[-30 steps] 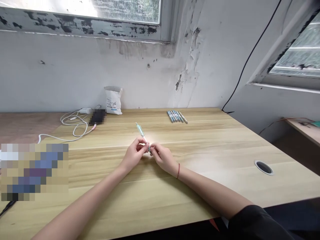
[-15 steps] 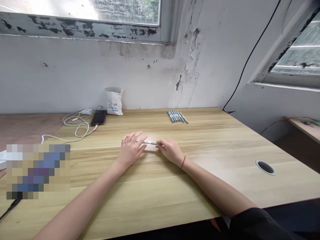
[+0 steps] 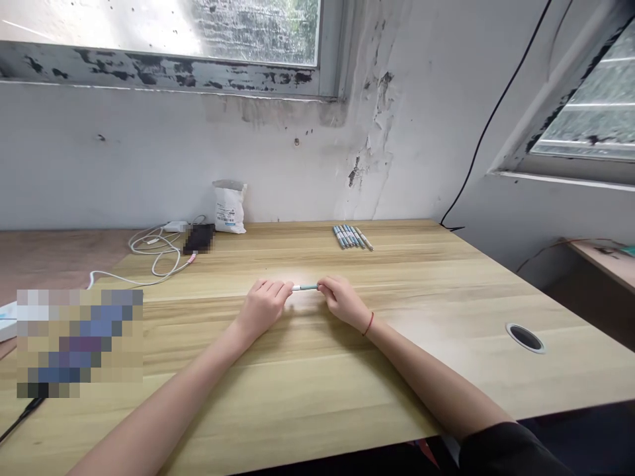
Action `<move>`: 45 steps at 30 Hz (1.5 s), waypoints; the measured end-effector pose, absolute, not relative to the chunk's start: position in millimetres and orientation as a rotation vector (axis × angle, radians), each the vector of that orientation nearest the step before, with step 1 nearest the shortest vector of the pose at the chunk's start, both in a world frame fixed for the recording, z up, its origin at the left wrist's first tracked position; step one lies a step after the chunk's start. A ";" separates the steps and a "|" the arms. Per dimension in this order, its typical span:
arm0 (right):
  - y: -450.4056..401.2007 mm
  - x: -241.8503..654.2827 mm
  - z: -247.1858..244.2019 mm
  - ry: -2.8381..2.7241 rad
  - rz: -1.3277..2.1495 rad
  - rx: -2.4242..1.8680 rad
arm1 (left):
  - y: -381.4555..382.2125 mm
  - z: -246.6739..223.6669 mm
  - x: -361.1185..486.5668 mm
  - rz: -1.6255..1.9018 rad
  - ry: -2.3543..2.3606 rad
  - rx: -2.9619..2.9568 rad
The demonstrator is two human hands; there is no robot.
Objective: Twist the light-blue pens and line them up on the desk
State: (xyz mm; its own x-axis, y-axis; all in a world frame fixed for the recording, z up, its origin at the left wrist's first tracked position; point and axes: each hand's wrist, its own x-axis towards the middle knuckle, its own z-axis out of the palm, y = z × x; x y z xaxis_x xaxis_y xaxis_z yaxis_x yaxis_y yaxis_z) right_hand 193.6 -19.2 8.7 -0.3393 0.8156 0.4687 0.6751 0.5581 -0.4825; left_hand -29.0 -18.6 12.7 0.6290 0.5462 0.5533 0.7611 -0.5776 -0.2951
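Observation:
A slim white and teal pen (image 3: 306,287) is held level between my two hands, just above the middle of the wooden table. My left hand (image 3: 265,304) is closed round its white end, and the fingers hide that tip. At the teal end, my right hand (image 3: 343,301) pinches the pen between thumb and fingers; a red string circles that wrist. Beyond my hands, several similar pens (image 3: 351,237) lie side by side near the back edge of the table.
A white packet (image 3: 230,206) stands against the wall at the back. Left of it are a black object (image 3: 199,238) and a looped white cable (image 3: 163,272). A blurred bluish item (image 3: 82,344) lies at the left. The tabletop (image 3: 297,410) has a round hole (image 3: 526,338) at right.
The spread fingers of my left hand have closed round the white end of the pen. My right hand keeps its pinch on the other end. The view has tilted up slightly.

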 end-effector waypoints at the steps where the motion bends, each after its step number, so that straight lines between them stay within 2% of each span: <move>1: -19.9 194.0 9.7 -2.110 0.195 -1.188 | -18.9 11.7 -28.1 -0.544 -1.020 -2.348; 5: -21.9 196.8 14.2 -2.196 0.074 -1.174 | -18.7 10.5 -27.2 -0.512 -1.035 -2.347; 12: -16.6 203.0 12.0 -2.296 0.168 -1.162 | -20.2 9.1 -23.6 -0.498 -1.090 -2.392; 23: -16.5 198.8 7.1 -2.277 -0.203 -1.108 | -25.1 13.2 -28.1 -0.503 -1.392 -2.895; 26: -20.1 196.6 9.9 -2.251 -0.104 -1.103 | -23.5 16.3 -31.7 -0.495 -1.410 -2.922; 33: -23.1 193.3 2.8 -2.110 0.400 -1.123 | -18.8 10.3 -33.8 -0.547 -1.389 -2.768; 45: -27.5 184.3 1.7 -1.931 0.535 -1.112 | -22.0 5.7 -23.3 -0.618 -1.144 -2.712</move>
State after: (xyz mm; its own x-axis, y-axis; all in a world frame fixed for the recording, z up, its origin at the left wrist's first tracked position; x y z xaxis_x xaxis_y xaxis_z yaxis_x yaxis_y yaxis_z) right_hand 184.3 -27.5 1.7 -0.2690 0.8543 0.4448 0.5037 0.5184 -0.6910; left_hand -23.3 -22.0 5.7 0.6280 0.6555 0.4196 0.7102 -0.7031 0.0354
